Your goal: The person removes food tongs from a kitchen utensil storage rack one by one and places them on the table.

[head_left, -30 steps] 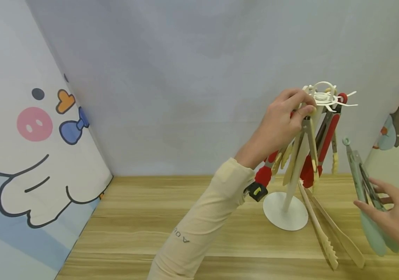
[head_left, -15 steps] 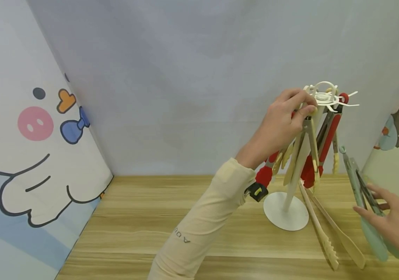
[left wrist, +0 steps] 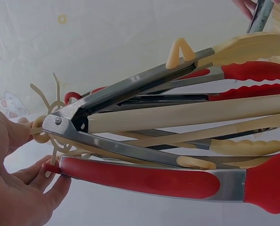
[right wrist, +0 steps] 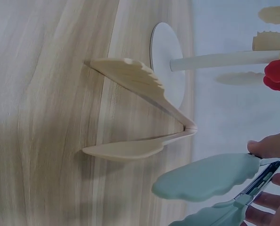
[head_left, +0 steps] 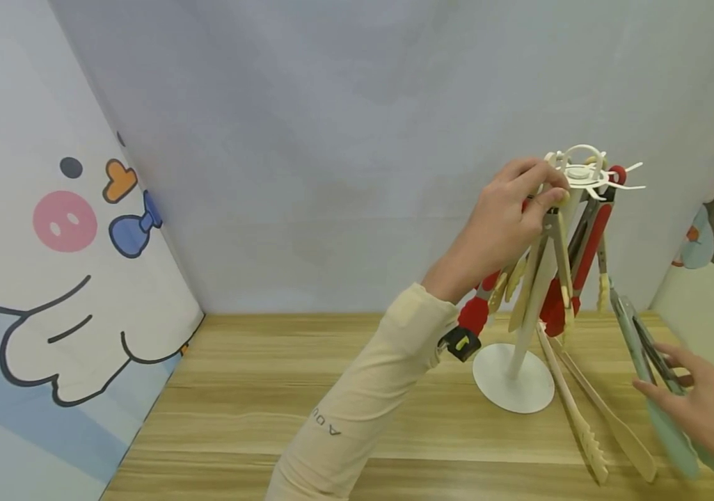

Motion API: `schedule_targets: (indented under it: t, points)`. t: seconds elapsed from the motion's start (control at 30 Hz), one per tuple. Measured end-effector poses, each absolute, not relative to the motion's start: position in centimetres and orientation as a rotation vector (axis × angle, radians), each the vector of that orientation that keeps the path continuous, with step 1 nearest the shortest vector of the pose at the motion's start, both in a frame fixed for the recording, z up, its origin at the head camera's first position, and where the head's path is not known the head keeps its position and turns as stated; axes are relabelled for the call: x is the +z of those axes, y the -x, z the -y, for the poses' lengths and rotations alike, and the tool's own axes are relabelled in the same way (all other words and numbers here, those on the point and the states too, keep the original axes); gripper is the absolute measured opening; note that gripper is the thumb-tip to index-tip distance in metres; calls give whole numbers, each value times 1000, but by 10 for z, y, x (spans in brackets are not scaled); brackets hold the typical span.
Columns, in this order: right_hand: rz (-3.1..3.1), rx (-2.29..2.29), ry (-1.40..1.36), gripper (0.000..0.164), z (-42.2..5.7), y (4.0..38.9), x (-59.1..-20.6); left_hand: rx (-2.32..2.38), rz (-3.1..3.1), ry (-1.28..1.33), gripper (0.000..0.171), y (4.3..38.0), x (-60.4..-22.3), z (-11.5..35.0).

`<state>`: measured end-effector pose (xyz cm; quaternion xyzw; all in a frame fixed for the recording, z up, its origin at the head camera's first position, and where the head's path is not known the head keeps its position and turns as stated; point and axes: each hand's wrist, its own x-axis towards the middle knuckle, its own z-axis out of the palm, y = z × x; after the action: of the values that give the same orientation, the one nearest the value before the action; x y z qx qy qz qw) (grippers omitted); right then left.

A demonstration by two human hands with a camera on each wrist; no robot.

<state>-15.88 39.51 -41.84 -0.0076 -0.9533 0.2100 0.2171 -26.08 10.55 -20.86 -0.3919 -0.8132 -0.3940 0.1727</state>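
Note:
A white hanging stand [head_left: 513, 386] carries several metal tongs with red or cream ends. At its top, my left hand [head_left: 507, 205] pinches the looped end of the cream-tipped tongs [left wrist: 144, 77], whose arms spread apart below. Its other fingers lie by the loop of the red tongs [left wrist: 140, 179] in the left wrist view. At the right, mint-green tongs [head_left: 673, 438] with metal arms are in my right hand [head_left: 708, 400], tilted over the table. Their broad mint tips [right wrist: 206, 176] stand apart in the right wrist view; the palm is partly out of that frame.
Plain cream tongs [head_left: 576, 410] lie spread on the wooden table [head_left: 238, 417], between the stand's round base and my right hand. Curved hooks [head_left: 632, 186] stick out from the stand's top. A grey cloth backdrop [head_left: 332, 174] rises behind the table.
My right hand has lowered the mint-green tongs a little and shifted their looped end leftward, toward the stand. My left hand stays at the stand's top.

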Motion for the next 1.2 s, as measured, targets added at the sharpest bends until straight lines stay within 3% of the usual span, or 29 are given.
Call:
schedule_targets:
  t: [1.2]
  points:
    - [2917,610,8,64,-418,157,-469,-1111,2376,1150,16,265,-208,-104]
